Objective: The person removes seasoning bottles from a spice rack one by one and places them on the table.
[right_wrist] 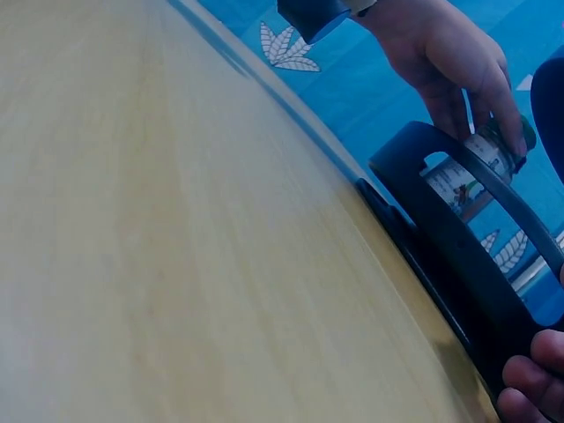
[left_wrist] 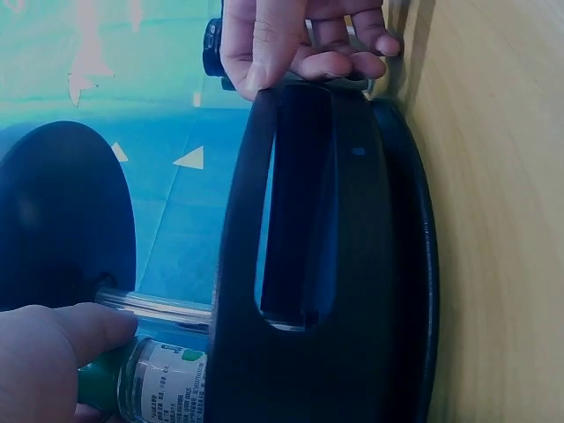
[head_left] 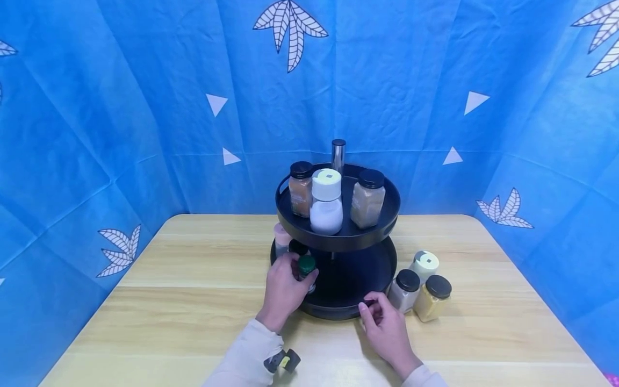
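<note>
A two-tier black round rack [head_left: 338, 242] stands on the table. My left hand [head_left: 284, 287] holds a small glass jar with a green cap [head_left: 307, 263] by its top, at the left side of the lower tray [head_left: 333, 313]. In the left wrist view the jar's white printed label [left_wrist: 167, 381] shows. With thumb and fingers, my right hand [head_left: 388, 329] grips the front rim of the lower tray, at the right end of its handle slot [left_wrist: 300, 220]. Behind the left hand, a pink-capped jar [head_left: 281, 236] and a black-capped jar [head_left: 298, 247] are partly hidden.
On the upper tray stand a jar of orange-brown powder [head_left: 300, 193], a white-capped bottle [head_left: 326, 207] and a jar of greyish-brown contents [head_left: 367, 201]. Right of the rack are a black-capped jar of pale contents [head_left: 403, 294], a yellow jar [head_left: 430, 305] and a white-capped container [head_left: 425, 263].
</note>
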Motion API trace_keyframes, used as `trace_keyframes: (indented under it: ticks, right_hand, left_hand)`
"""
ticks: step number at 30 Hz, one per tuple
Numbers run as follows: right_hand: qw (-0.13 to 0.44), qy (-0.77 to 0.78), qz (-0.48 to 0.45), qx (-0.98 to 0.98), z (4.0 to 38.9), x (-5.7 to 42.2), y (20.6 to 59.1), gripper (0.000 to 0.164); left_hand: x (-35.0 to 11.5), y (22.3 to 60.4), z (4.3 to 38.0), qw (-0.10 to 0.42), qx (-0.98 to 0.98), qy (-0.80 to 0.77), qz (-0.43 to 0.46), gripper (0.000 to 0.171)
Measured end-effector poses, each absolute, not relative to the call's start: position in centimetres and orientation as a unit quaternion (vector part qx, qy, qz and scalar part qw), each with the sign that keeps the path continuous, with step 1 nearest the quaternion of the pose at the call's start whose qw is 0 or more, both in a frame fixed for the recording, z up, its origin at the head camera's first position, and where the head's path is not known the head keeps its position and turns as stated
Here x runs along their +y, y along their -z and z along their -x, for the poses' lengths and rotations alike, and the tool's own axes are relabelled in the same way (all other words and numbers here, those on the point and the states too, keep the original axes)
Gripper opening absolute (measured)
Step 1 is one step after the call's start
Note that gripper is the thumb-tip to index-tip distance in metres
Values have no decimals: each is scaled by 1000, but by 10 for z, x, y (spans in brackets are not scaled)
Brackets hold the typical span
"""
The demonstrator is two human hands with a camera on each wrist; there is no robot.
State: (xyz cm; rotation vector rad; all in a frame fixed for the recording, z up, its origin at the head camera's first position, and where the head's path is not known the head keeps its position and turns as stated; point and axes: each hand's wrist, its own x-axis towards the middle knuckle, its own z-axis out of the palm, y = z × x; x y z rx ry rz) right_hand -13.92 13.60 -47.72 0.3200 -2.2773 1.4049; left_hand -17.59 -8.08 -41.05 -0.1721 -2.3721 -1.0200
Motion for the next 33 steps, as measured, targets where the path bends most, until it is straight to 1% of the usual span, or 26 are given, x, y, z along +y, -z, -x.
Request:
trace_keyframes:
  ticks: [17,25,33]
  right_hand:
    - [244,-504,-118,-820,137,136,475,18]
    - [233,-505,-115,-823,136,136,474,17]
    - [231,-502,-112,-826,135,135,472,17]
  left_hand:
    - [-81,399,173,276,-879,380,77,40]
    - [-84,393,172,266,-881,385,76,39]
    - [-88,385,170,274,-876,390,77,38]
